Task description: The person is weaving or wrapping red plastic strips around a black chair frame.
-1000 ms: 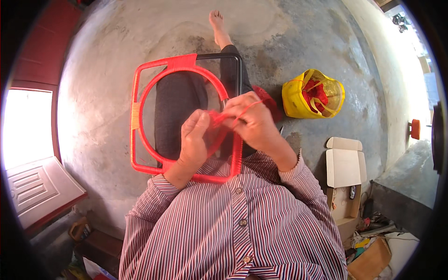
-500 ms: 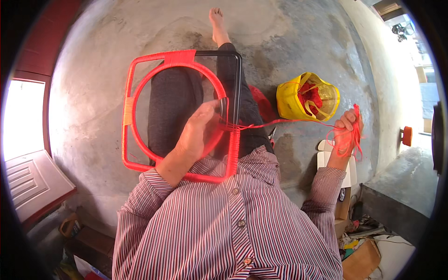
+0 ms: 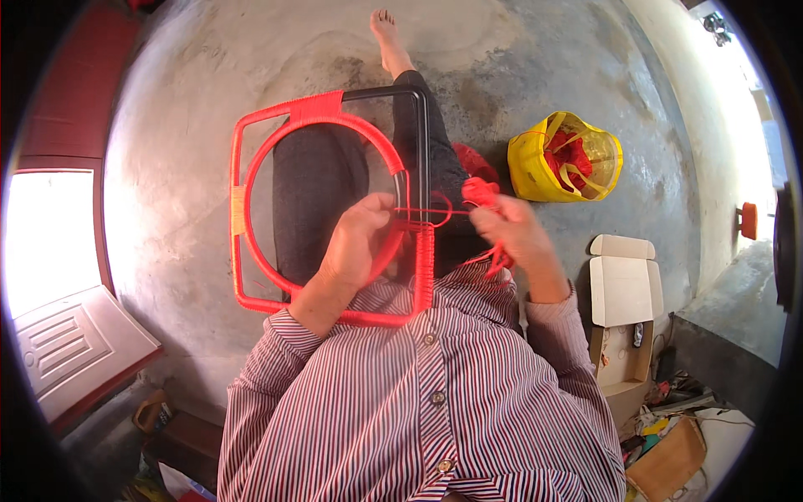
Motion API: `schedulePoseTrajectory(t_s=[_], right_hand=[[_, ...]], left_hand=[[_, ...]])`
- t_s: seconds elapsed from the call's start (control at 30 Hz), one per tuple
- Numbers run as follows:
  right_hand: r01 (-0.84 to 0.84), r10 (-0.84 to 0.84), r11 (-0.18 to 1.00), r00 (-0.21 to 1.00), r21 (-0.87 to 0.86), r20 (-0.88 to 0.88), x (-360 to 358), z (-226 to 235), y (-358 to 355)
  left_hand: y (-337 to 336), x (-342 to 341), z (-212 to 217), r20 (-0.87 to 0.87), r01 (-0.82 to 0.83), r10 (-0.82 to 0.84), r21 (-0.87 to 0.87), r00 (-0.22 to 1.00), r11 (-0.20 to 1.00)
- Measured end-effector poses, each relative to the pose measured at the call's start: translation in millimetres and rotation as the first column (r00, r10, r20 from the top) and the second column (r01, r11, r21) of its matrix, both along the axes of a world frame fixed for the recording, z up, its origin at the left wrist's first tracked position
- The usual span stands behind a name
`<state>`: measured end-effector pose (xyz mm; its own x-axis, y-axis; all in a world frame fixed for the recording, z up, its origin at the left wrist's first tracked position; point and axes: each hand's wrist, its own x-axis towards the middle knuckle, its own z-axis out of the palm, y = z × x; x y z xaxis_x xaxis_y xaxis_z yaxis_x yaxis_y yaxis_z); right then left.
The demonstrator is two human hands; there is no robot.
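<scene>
A square frame with rounded corners rests over my lap, with a ring inside it. Red cord wraps most of both, while the frame's upper right corner and right side show bare black. My left hand is closed on the right part of the ring; its fingertips are partly hidden. In my right hand, just right of the frame, is a bundle of red cord, with loose strands hanging below. A strand runs from the frame's right side to this hand, with a small loop in it.
Beyond my right hand a yellow bag with red material inside stands on the grey floor. Nearer on the right lie an open cardboard box and assorted clutter. A pale panel leans at the left.
My right hand has come inward from the far right to beside the frame, bringing the cord bundle; the long taut strand is now short and looped. My left hand stays at the ring.
</scene>
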<state>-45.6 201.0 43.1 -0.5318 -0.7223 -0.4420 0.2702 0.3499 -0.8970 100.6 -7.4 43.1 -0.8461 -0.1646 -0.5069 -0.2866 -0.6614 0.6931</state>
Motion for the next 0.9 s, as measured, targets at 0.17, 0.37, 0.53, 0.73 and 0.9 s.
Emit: schedulePoseTrajectory(t_s=[0.17,0.37,0.53,0.73,0.9], right_hand=[[0.430,-0.423,0.882,0.903,-0.193,0.079,-22.1,6.9,66.7],[0.446,-0.426,0.877,0.894,-0.180,0.138,-0.3,-2.6,86.5],[0.430,-0.410,0.898,0.895,-0.091,0.177,6.0,-22.7,99.5],[0.354,-0.351,0.935,0.920,0.010,0.174,2.2,-56.1,95.6],[0.217,-0.125,0.951,0.922,0.220,-0.367,-20.4,-71.3,65.2]], left_hand=[[0.1,-6.5,5.4,0.066,0.019,-0.016,-0.048,0.998,0.999],[0.9,-6.4,4.8,0.113,-0.050,0.047,0.031,0.992,0.998],[-0.4,-5.0,4.3,0.111,-0.040,0.037,0.018,0.993,0.999],[0.4,-7.0,4.1,0.071,-0.074,0.068,0.078,0.995,0.994],[-0.2,-7.2,-2.2,0.105,-0.035,0.027,0.069,0.994,0.997]])
